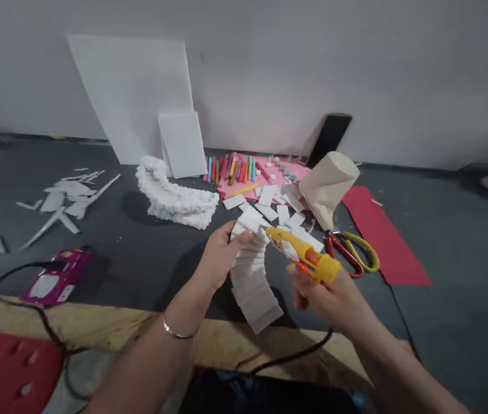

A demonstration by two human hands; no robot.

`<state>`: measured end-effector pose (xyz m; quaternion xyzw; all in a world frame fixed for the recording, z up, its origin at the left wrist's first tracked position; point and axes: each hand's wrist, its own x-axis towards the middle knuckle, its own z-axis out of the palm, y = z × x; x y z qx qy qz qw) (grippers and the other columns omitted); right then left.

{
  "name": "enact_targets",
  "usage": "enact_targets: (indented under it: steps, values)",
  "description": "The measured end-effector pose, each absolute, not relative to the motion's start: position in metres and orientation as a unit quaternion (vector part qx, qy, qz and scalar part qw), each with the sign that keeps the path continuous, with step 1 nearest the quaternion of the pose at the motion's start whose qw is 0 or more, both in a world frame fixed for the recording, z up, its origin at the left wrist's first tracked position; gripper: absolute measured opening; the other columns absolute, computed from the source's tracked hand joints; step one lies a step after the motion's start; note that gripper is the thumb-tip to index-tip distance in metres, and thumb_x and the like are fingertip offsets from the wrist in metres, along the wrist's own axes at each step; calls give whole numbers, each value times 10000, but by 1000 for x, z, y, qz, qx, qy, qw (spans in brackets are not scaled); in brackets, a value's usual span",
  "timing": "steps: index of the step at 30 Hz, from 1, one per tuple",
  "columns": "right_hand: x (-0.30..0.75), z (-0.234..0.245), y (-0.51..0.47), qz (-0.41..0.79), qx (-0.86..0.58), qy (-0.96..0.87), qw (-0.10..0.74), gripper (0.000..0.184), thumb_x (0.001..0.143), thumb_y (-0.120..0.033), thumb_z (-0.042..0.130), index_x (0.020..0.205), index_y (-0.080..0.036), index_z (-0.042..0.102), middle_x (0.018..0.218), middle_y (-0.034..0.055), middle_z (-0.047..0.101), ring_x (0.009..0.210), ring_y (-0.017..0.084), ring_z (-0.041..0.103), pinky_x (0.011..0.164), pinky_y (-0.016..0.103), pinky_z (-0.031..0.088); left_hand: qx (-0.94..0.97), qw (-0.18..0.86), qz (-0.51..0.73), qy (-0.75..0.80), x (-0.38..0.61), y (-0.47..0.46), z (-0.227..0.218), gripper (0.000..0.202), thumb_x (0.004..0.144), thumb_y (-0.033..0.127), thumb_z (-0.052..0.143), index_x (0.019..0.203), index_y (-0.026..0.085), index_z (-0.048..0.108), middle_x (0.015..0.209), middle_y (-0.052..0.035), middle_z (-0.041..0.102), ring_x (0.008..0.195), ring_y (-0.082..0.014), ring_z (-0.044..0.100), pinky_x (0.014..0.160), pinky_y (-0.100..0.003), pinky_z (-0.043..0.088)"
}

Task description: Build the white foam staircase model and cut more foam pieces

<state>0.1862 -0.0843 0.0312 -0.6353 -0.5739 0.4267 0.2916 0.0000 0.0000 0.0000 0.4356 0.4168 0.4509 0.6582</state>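
My left hand is closed on the top of a curved stack of white foam strips glued in overlapping rows, held up above the dark table. My right hand grips a yellow hot glue gun, its nozzle touching the upper right edge of the strip stack. A dark cord runs from the gun down past the table's front edge. Several loose white foam rectangles lie on the table just behind the stack.
A fluffy white curved foam piece lies at centre left. Red and yellow scissors, a tan paper cone, coloured markers on pink sheet, red sheet, white boards against the wall, foam scraps, a purple box.
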Motion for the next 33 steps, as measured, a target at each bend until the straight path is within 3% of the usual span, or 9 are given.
enact_targets:
  steps: [19, 33]
  values:
    - [189, 37, -94, 410, -671, -564, 253, 586, 862, -588, 449, 437, -202, 570, 455, 43, 580, 463, 132, 547, 497, 257, 428, 389, 679, 482, 395, -3, 3, 2, 308, 722, 345, 786, 954, 161, 699, 899, -67, 748, 780, -187, 680, 766, -316, 513]
    - [190, 33, -94, 408, -669, -557, 275, 574, 867, -594, 471, 460, -199, 558, 457, 35, 576, 473, 135, 556, 510, 263, 434, 397, 676, 481, 392, -4, 4, 1, 312, 737, 342, 781, 981, 167, 699, 929, -63, 749, 815, -183, 681, 801, -313, 509]
